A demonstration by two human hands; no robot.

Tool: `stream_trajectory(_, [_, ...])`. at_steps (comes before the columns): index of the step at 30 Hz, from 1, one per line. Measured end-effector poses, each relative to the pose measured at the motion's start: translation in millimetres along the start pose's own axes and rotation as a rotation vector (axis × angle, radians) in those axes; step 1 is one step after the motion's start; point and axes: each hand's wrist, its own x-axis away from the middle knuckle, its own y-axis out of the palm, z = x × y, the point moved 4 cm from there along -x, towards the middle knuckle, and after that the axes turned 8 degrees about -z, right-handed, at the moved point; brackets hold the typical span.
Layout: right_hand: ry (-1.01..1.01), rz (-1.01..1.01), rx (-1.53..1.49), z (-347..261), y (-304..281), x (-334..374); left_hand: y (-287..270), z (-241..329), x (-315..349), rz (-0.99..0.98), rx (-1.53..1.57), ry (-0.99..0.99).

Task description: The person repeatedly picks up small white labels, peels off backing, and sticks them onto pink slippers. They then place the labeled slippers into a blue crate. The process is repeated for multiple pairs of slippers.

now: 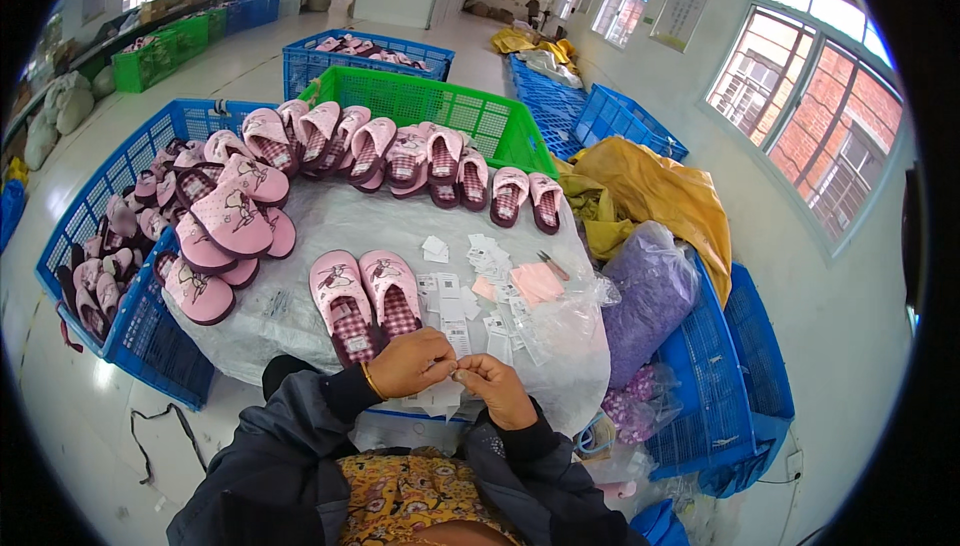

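My left hand (408, 362) and my right hand (496, 388) meet at the near edge of the plastic-covered work surface (290, 281). Both have their fingers pinched together, fingertips almost touching, around something too small to make out. Just beyond my left hand lies a pair of pink slippers (362, 296) with dark soles and checked insoles, toes pointing away. White paper tags (448, 298) are spread beyond my hands, some partly hidden under them. Among the papers to the right are pink slips (537, 284) and a small pair of snips (553, 266).
Pink slippers (408, 154) line the far edge; more are stacked at left (232, 214). A blue crate (150, 346) full of slippers stands left, a green crate (480, 116) behind. On the right are a purple bag (650, 286), yellow sacking (650, 186) and blue crates (700, 376).
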Motion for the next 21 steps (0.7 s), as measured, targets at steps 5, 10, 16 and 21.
stream_trajectory(5, [0.011, -0.044, 0.054, 10.1, 10.8, -11.2, -7.2, -7.9, 16.8, -0.005, -0.024, -0.022])
stream_trajectory(10, [-0.001, -0.019, 0.610, -8.4, 22.2, -10.8, -27.7, -30.4, 35.6, 0.068, -0.087, -0.041])
stream_trajectory(16, [-0.230, -0.216, 0.719, -27.5, 32.7, -12.2, -85.9, -69.5, 61.5, 0.191, -0.480, -0.052])
stream_trajectory(21, [-0.311, -0.371, 0.151, -45.4, 38.6, -2.9, -101.4, -63.6, 61.5, 0.009, -0.607, -0.108])
